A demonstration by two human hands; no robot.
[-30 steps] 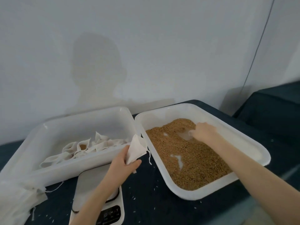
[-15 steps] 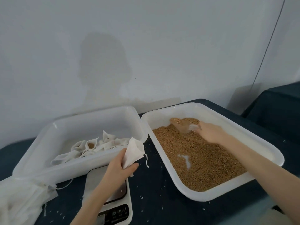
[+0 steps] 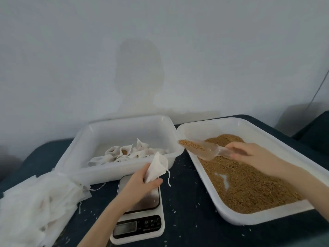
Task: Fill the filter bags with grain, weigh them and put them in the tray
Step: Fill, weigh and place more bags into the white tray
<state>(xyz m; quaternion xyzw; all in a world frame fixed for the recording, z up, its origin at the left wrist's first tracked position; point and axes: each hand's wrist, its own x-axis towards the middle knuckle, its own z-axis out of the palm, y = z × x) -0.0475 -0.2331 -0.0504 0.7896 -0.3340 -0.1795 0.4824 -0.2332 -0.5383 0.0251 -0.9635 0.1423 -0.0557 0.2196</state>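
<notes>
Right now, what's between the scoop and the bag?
In the head view, only dark table with a few spilled grains, plus the near corner of the tray of filled bags. The scoop is near the bag, not over it.

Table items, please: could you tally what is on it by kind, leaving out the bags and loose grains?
White trays: 2, the bag tray and the grain tray
Scales: 1, the kitchen scale
Scoops: 1, the clear scoop in the right hand
Total: 4
The left hand holds a filter bag; the bags are too bunched to count.
</notes>
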